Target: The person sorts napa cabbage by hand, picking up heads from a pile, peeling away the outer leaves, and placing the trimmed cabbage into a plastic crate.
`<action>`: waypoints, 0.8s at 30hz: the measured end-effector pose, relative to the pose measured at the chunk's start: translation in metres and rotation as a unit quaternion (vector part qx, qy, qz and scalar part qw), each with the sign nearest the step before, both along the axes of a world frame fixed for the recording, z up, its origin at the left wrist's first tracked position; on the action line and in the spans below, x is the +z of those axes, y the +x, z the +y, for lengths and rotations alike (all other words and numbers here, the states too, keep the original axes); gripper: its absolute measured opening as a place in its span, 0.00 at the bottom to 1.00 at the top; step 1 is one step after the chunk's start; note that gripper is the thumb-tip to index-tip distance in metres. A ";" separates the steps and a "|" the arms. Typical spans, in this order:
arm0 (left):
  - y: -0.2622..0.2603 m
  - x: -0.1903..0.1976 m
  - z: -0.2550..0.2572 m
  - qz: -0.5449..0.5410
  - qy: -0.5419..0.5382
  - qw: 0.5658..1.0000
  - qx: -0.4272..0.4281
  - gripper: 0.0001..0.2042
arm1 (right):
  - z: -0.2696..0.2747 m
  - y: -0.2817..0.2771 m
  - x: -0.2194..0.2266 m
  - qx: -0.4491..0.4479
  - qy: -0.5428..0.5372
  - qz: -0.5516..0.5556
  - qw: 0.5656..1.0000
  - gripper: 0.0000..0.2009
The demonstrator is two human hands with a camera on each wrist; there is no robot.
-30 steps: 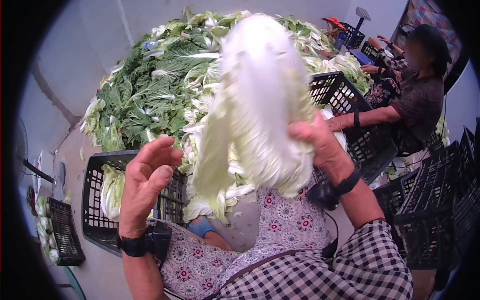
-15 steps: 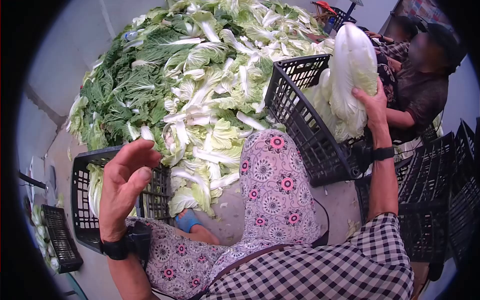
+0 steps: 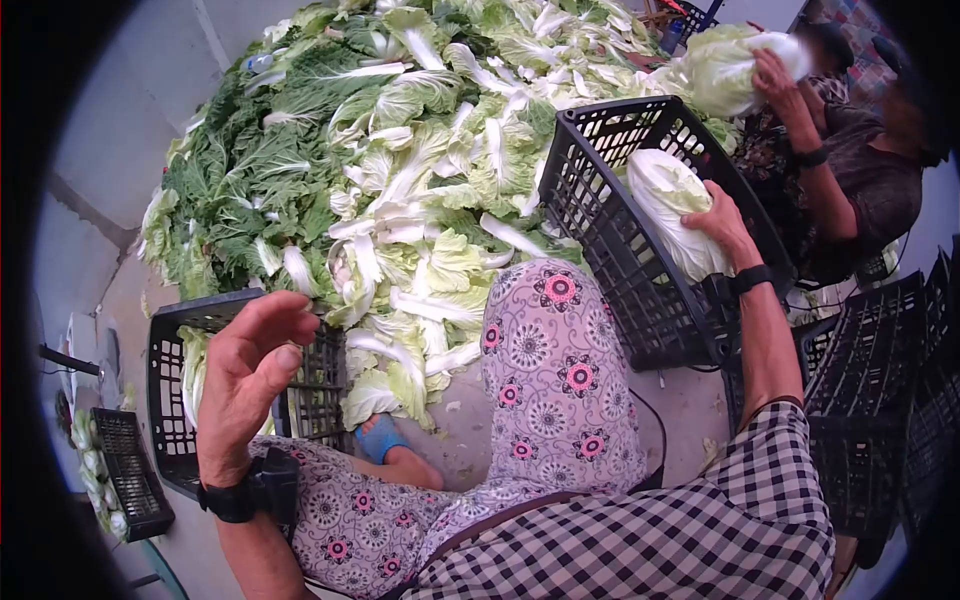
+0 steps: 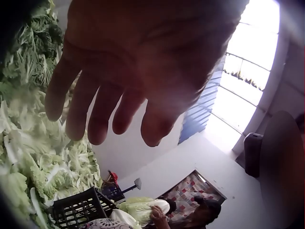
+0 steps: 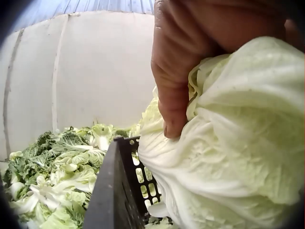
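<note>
In the head view my right hand [image 3: 722, 225] grips a pale napa cabbage [image 3: 668, 205] inside the black plastic crate [image 3: 610, 235] at the right. The right wrist view shows the thumb pressed into the leaves of this cabbage [image 5: 228, 143], close by the crate's rim [image 5: 112, 181]. My left hand [image 3: 245, 370] hangs in the air over my thigh with relaxed fingers and nothing in it. Under and beyond it stands a second black crate [image 3: 175, 385] with a cabbage [image 3: 193, 370] partly hidden by the hand.
A large heap of cabbage leaves [image 3: 400, 180] lies ahead. At the right another person [image 3: 850, 190] holds a cabbage [image 3: 735, 70] above the crate's far end. Stacked black crates [image 3: 850, 400] stand at the right, and a crate of cabbages [image 3: 125, 480] at the far left.
My right hand has carried the cabbage from in front of me rightward, then down into the crate. The left hand stays raised. The other person has lifted a cabbage into view.
</note>
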State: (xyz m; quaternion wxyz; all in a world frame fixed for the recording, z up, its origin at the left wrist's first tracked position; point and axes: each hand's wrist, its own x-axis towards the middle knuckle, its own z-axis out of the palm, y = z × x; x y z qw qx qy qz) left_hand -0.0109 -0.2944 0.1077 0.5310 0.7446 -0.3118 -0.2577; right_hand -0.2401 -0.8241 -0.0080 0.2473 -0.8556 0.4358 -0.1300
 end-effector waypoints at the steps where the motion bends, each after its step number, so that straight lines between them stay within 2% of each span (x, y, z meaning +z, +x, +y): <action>1: 0.001 -0.001 -0.001 0.001 0.001 1.000 0.000 0.28 | 0.002 0.002 -0.002 -0.003 0.020 0.001 1.000 0.44; 4: 0.004 -0.002 -0.004 0.000 0.007 1.000 -0.002 0.28 | -0.016 0.009 -0.041 0.003 -0.035 -0.070 0.997 0.44; 5: 0.004 -0.001 -0.005 -0.002 0.009 1.000 -0.002 0.28 | -0.025 0.010 -0.046 -0.019 -0.035 -0.017 0.999 0.40; 8: 0.005 -0.001 -0.002 -0.011 0.010 1.000 0.002 0.28 | -0.019 0.017 -0.027 0.036 -0.019 -0.083 0.996 0.35; 10: 0.006 0.001 0.000 -0.018 0.008 1.000 0.004 0.28 | -0.010 0.023 -0.015 0.069 0.010 -0.153 0.986 0.29; 12: 0.007 0.005 0.002 -0.023 -0.006 1.000 0.011 0.28 | 0.037 0.036 0.026 0.101 0.073 -0.226 0.966 0.26; 15: 0.010 0.015 0.013 -0.046 -0.045 0.998 0.028 0.29 | 0.116 0.047 0.074 0.213 0.129 -0.214 0.944 0.21; 17: 0.017 0.026 0.030 -0.091 -0.058 0.993 0.054 0.27 | 0.163 0.055 0.085 0.272 0.183 -0.184 0.927 0.20; 18: 0.021 0.034 0.043 -0.112 -0.057 0.989 0.077 0.26 | 0.183 0.059 0.091 0.331 0.140 -0.143 0.922 0.20; 19: 0.027 0.037 0.059 -0.126 -0.067 0.985 0.097 0.24 | 0.198 0.064 0.087 0.373 0.126 -0.147 0.907 0.19; 21: 0.036 0.043 0.092 -0.129 -0.073 0.976 0.161 0.20 | 0.230 0.073 0.092 0.423 0.113 -0.121 0.891 0.20; 24: 0.069 0.021 0.162 -0.159 0.024 0.952 0.259 0.22 | 0.255 0.086 0.087 0.459 0.143 -0.077 0.874 0.22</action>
